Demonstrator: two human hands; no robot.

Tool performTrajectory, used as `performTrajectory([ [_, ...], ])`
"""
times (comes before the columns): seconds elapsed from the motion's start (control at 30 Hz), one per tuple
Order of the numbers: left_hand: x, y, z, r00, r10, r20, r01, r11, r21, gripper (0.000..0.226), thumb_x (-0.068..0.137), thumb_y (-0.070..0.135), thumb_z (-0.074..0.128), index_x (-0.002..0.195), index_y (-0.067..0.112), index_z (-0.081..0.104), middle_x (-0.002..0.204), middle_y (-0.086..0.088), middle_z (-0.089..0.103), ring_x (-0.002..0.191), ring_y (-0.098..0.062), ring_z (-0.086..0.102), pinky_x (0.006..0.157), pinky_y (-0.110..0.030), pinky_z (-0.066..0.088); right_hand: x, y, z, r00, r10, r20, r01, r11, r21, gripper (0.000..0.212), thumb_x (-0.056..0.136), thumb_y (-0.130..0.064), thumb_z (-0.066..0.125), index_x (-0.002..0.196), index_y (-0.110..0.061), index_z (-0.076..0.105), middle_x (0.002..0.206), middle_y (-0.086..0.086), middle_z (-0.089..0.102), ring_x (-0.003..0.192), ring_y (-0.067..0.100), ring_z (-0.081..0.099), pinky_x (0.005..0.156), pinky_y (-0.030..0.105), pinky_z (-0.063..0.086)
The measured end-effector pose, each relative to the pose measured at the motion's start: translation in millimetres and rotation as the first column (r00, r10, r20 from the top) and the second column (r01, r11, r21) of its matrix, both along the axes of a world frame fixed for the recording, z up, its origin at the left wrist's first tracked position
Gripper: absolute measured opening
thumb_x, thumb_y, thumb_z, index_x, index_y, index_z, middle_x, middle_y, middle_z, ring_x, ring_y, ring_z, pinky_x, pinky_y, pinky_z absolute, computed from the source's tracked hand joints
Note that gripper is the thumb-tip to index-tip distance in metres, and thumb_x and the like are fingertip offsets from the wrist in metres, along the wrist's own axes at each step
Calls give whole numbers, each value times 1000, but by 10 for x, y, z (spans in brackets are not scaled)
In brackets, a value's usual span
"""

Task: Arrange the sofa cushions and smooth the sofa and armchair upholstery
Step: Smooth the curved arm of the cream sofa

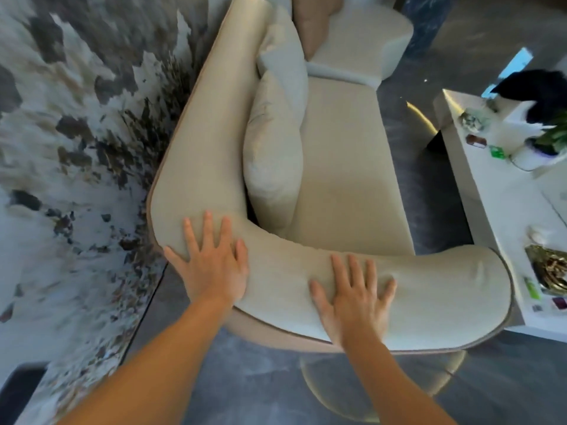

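Both hands flat, fingers spread, gripping nothing: left hand (211,265) on sofa (346,167) arm corner, right hand (352,299) further along same arm. Two cushions (273,154) stand against backrest. Desk (491,191) right of sofa.

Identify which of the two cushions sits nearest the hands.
The lower cushion, propped against the backrest by the curved arm; the other cushion sits farther up, partly behind it.

sofa (343,185): matt cream cloth, fine-textured | cushions (270,154): soft pale cloth | tabletop (491,191): smooth white | floor (245,378): glossy dark stone
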State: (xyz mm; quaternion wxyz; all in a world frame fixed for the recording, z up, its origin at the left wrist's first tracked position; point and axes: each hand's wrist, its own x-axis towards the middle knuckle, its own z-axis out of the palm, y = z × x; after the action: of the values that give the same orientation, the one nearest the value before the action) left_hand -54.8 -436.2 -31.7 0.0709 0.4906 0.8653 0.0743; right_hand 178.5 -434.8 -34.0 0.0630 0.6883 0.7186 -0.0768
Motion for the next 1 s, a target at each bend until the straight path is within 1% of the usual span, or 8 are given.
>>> performTrajectory([
  [0.1, -29, 66, -113, 998, 5, -56, -4, 1000, 27, 61, 92, 56, 5, 148, 38, 20, 161, 5, 13, 146, -31, -5, 106, -75, 6, 0, 23, -81, 1000, -18, -16, 20, 996, 91, 85, 80, -81, -2, 154, -43, 14, 165, -6, 23, 153, 27, 9, 116, 61, -3],
  [0.17, -40, 90, -173, 998, 18, -67, -13, 998, 67, 61, 91, 57, 6, 147, 39, 23, 161, 7, 14, 146, -32, -4, 105, -75, 5, 6, 23, -97, 999, -28, -43, 33, 991, 131, 84, 80, -80, 2, 154, -43, 13, 164, -7, 24, 152, 26, 10, 116, 61, 0],
  [0.33, -50, 147, -169, 999, -12, -37, 17, 991, 134, 62, 90, 58, 6, 148, 41, 23, 161, 11, 12, 145, -33, -5, 103, -77, 3, -42, -54, -59, 993, -32, -111, 62, 959, 277, 82, 82, -77, 2, 155, -43, 12, 164, -9, 25, 153, 23, 10, 117, 61, 1],
  [0.47, -123, 235, -136, 999, -21, -50, 27, 989, 142, 59, 91, 56, 10, 145, 41, 28, 160, 9, 17, 144, -36, -2, 102, -78, 5, -124, 14, -26, 993, -32, -113, 61, 962, 266, 79, 82, -73, 2, 154, -43, 16, 162, -13, 28, 152, 20, 11, 118, 59, 0],
  [0.57, -212, 362, -136, 998, -31, -52, 38, 989, 142, 59, 91, 55, 11, 145, 41, 28, 160, 9, 16, 144, -36, -3, 103, -78, 5, -241, 117, 9, 994, -23, -109, 52, 963, 266, 74, 82, -70, 5, 145, -44, 35, 152, -18, 41, 146, 16, 25, 117, 56, 10],
  [0.63, -307, 475, -136, 998, -36, -46, 42, 988, 146, 58, 91, 55, 12, 145, 40, 28, 161, 10, 15, 145, -35, -3, 103, -77, 5, -344, 214, 17, 993, -28, -115, 58, 963, 265, 69, 83, -69, 9, 139, -44, 42, 145, -20, 46, 141, 15, 31, 115, 53, 15],
  [0.77, -534, 771, -138, 998, -57, -39, 63, 982, 176, 56, 92, 54, 14, 145, 40, 29, 161, 10, 15, 145, -33, -4, 104, -76, 4, -572, 469, 3, 991, -57, -123, 89, 959, 269, 65, 86, -70, 16, 142, -46, 39, 151, -19, 42, 144, 15, 28, 116, 52, 14],
  [1.0, -962, 1338, -88, 996, -90, -21, 92, 978, 186, 55, 94, 53, 17, 147, 40, 27, 161, 12, 10, 146, -30, -7, 107, -74, 2, -1016, 991, -3, 988, -71, -139, 106, 957, 270, 66, 86, -71, 18, 142, -45, 40, 152, -15, 42, 142, 18, 30, 115, 55, 12],
])
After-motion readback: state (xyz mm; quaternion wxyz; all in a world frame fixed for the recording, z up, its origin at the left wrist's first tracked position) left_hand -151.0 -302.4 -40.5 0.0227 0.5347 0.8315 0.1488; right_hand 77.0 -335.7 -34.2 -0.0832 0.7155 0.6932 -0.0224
